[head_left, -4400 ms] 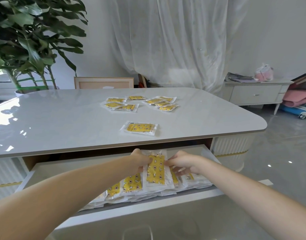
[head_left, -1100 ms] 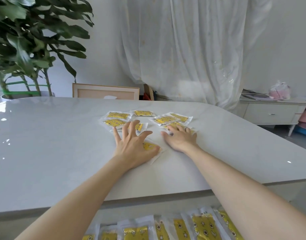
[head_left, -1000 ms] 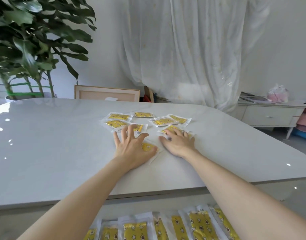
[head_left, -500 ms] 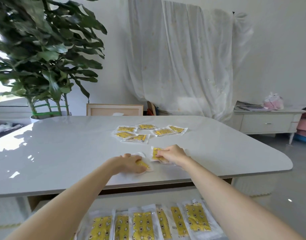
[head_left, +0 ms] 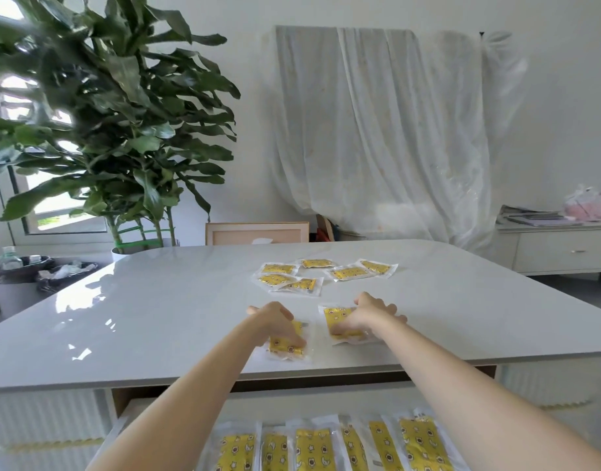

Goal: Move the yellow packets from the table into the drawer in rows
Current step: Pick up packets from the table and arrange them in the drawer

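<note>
The glossy, pale, round-cornered tabletop [head_left: 156, 317] carries flat yellow sachets sealed in crinkly clear plastic. The left hand [head_left: 275, 321] curls its fingers onto a yellow packet [head_left: 287, 346] near the front edge. The right hand [head_left: 367, 314] curls over a second packet [head_left: 336, 317] just beside it. Six loose packets [head_left: 348, 273] lie farther back. The open drawer [head_left: 292, 404] holds a row of packets [head_left: 312, 448]. Behind stand a leafy plant [head_left: 122, 130] and a draped white sheet [head_left: 377, 147].

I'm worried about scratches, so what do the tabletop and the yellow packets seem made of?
Tabletop: probably polished stone or ceramic slab, pale grey, glossy; it mirrors window light. Yellow packets: seemingly thin clear plastic film sealed round yellow printed contents; the borders are see-through and shiny.
</note>
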A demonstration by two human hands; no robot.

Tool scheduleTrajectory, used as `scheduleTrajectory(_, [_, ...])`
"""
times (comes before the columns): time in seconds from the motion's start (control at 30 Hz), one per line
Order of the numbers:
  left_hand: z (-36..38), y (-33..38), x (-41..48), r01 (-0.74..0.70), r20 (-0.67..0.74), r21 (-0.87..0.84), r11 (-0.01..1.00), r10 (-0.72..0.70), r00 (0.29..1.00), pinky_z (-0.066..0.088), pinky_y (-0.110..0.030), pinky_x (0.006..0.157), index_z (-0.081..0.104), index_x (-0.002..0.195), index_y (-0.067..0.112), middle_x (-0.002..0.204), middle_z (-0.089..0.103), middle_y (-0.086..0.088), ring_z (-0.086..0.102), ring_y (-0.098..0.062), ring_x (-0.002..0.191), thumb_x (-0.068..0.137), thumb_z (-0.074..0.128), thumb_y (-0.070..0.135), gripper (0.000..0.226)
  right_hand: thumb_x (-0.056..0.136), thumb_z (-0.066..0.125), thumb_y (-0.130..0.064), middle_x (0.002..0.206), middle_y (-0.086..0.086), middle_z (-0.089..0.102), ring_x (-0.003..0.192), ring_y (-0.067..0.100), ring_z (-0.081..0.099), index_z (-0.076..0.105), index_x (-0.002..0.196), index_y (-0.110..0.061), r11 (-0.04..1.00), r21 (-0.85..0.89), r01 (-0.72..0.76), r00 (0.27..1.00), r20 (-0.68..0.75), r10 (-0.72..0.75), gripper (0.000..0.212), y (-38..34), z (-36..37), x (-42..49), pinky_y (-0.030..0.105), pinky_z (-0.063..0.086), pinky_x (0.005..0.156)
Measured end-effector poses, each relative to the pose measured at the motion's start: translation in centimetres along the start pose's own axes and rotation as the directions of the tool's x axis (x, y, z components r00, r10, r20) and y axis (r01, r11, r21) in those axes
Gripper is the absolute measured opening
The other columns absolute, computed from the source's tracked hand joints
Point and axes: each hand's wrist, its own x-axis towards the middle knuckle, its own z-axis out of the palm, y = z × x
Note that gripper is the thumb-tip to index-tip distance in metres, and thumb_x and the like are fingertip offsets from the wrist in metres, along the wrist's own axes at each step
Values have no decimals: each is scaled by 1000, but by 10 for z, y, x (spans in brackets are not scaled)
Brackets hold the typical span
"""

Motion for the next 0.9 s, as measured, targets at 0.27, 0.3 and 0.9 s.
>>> scheduleTrajectory(0.27, [-5,-5,15,7,30,-206,979,0,1000,41,-39,107,35,144,19,144,38,-11,44,-30,128,65,86,12,94,58,89,-40,124,7,54,121,28,49,46,123,-11,998,56,37,996,74,-41,84,-4,-2,14,39,44,101])
scheduleTrajectory(0.3, [-5,-6,17,6,41,-225,974,3,999,43,-40,106,34,144,19,144,38,-11,45,-30,127,63,87,11,96,58,89,-41,125,7,53,121,28,49,45,125,-11,999,38,38,996,82,-41,86,-6,-2,14,39,44,102])
scheduleTrajectory(0.9, [-21,-3,21,102,111,-602,792,-43,993,47,-26,67,56,87,11,89,60,-3,58,-15,72,85,68,7,13,65,84,-20,108,11,67,100,31,66,58,96,-11,603,797,-29,987,-74,145,41,27,-14,16,45,56,83])
